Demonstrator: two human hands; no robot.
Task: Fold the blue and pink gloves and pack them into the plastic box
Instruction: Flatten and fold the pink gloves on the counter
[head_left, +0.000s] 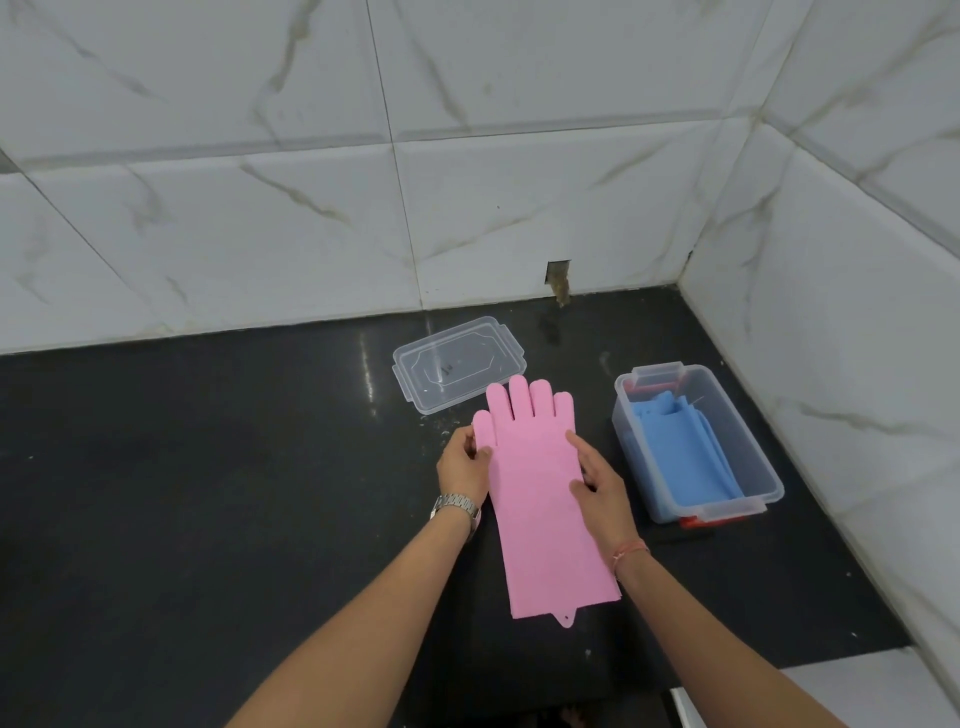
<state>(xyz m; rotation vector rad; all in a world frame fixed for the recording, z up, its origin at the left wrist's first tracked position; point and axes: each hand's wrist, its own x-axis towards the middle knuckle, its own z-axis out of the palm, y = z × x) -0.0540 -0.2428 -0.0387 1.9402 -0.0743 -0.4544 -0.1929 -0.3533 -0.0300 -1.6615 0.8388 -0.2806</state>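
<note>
A pink glove (540, 499) lies flat on the black counter (208, 493), fingers pointing away from me, cuff near me. My left hand (462, 465) pinches the glove's thumb at its left edge. My right hand (597, 480) rests on the glove's right side near the palm, fingers spread over it. A clear plastic box (758, 499) stands to the right of the glove. Folded blue gloves (680, 452) lie inside it.
The box's clear lid (457, 364) lies on the counter beyond the glove's fingertips. Marble-tiled walls close the counter at the back and the right. The counter's front edge runs at the lower right.
</note>
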